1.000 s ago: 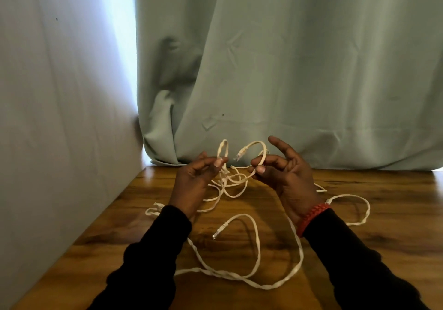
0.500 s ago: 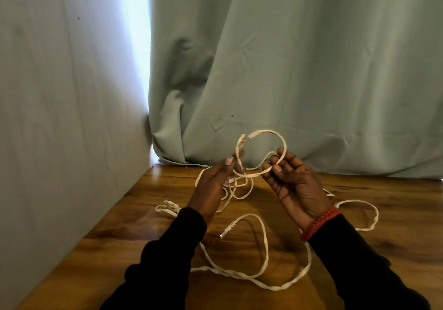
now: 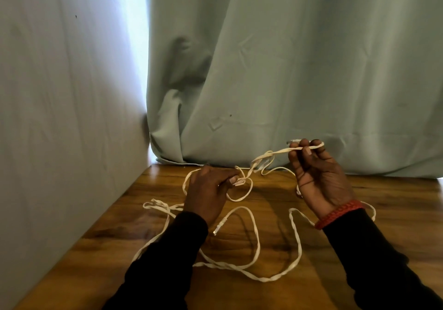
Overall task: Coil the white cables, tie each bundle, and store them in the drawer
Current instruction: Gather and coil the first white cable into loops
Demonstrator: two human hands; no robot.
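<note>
**Inspector A:** Above the wooden table [image 3: 359,213], what did each hand have hold of?

**Inspector B:** The right hand [image 3: 321,177] was raised near the curtain [image 3: 287,69], fingers curled, pinching a doubled-over length of the white cable [image 3: 256,249]. A connector end stuck out just past its fingertips. The left hand [image 3: 208,189] sat lower, close to the tabletop, thumb and fingers closed on the same cable where small loops crossed.

**Inspector A:** And between the two grips?

**Inspector B:** A taut strand ran from the right hand down to a twist, then on to the left hand. I could not tell whether that twist was a knot.

**Inspector A:** Condition of the cable?

**Inspector B:** Flat, white, uncoiled and untied. It lay in loose loops across the table in front of both sleeves, with one clear plug [image 3: 219,225] lying beside the left wrist. One loop trailed off to the right, past the red bracelet [image 3: 340,213].

**Inspector A:** Any markings?

**Inspector B:** No writing could be read on the cable or plug.

**Inspector A:** Surroundings?

**Inspector B:** Pale wall [image 3: 60,117] to the left, curtain along the table's far edge.
</note>
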